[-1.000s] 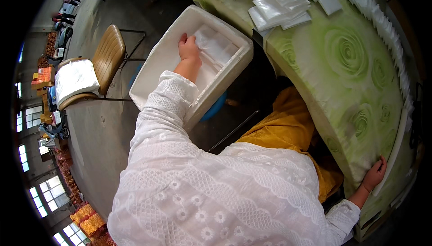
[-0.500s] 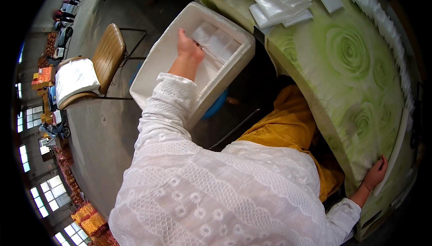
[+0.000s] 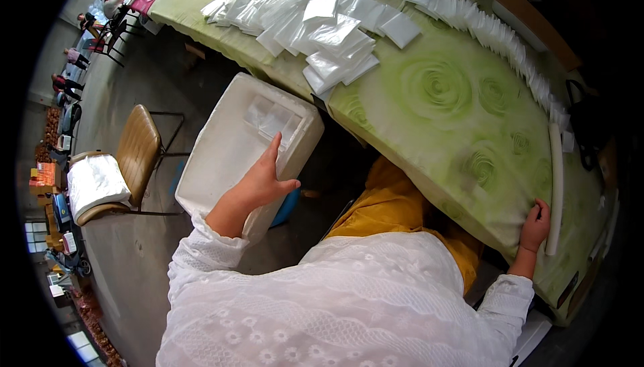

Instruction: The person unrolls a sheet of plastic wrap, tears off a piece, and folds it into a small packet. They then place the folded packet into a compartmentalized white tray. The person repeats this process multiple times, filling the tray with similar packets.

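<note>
My left hand (image 3: 258,182) is over the near side of a white foam box (image 3: 208,145), fingers stretched and thumb spread, holding nothing. Its fingertip overlaps flat clear plastic packets (image 3: 265,115) stacked at the box's far end; whether it touches them I cannot tell. My right hand (image 3: 534,227) rests at the near right part of the green rose-patterned table cover (image 3: 436,125), its fingers loosely bent with nothing visible in them. Close beside it lies a long white tube (image 3: 555,186).
A heap of clear packets (image 3: 329,31) covers the table's far part, and a row of them (image 3: 503,41) curves along the far right. A cardboard box (image 3: 530,18) stands behind. Left of the foam box is a brown chair (image 3: 139,149) with a white bundle (image 3: 98,180). Several people are far off.
My left hand has drawn back from inside the foam box toward its near side, fingers now spread. The view has shifted, showing more of the heap. My right hand stays beside the tube.
</note>
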Demonstrator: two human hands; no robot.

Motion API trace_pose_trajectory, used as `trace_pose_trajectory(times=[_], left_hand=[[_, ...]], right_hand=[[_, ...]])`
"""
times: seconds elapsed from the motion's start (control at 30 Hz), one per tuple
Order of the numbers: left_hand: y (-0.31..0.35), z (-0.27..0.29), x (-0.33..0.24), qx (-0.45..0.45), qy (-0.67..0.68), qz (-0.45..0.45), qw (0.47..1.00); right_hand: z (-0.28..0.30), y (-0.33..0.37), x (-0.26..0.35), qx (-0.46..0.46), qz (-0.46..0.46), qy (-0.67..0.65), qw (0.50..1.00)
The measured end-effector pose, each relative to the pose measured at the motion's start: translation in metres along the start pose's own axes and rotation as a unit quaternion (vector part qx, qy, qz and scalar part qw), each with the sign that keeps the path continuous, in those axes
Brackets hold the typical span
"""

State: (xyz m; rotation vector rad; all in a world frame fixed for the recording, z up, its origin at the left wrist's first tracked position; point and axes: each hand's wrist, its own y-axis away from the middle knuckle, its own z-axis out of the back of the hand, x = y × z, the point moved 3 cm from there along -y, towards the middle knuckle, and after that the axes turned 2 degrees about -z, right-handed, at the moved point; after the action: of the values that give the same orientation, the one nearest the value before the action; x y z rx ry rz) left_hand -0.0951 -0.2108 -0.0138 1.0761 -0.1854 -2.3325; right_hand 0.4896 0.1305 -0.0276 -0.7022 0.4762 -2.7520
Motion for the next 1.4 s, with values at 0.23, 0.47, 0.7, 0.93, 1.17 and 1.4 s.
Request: trace_pose_trajectory(times=[0.23,0.47,0.7,0.93,1.17,1.4], left_hand=[[0.019,-0.016,0.017,-0.009,-0.093,0.048,0.994],[0.024,0.004,-0.001,-0.109,-0.025,-0.016,0.994],[-0.049,0.073,-0.080,-0.250,-0.020,-0.275,0.928],[-0.159,0.069,-0.119,-0.244,-0.130,-0.270,0.922],[-0.174,0.039,-0.095,-0.269,-0.120,-0.299,0.908],[-0.157,0.004,-0.089,-0.347,-0.056,-0.297,0.888]], right_hand=[[0.000,-0.002,0.011,0.004,-0.001,-0.022,1.000],[-0.009,-0.002,-0.002,-0.031,-0.019,-0.147,0.988],[-0.049,-0.004,0.285,0.289,-0.181,-0.637,0.691],[-0.163,-0.025,0.433,0.446,-0.298,-0.657,0.530],[-0.190,-0.044,0.464,0.450,-0.321,-0.654,0.517],[-0.198,-0.048,0.484,0.450,-0.236,-0.631,0.586]])
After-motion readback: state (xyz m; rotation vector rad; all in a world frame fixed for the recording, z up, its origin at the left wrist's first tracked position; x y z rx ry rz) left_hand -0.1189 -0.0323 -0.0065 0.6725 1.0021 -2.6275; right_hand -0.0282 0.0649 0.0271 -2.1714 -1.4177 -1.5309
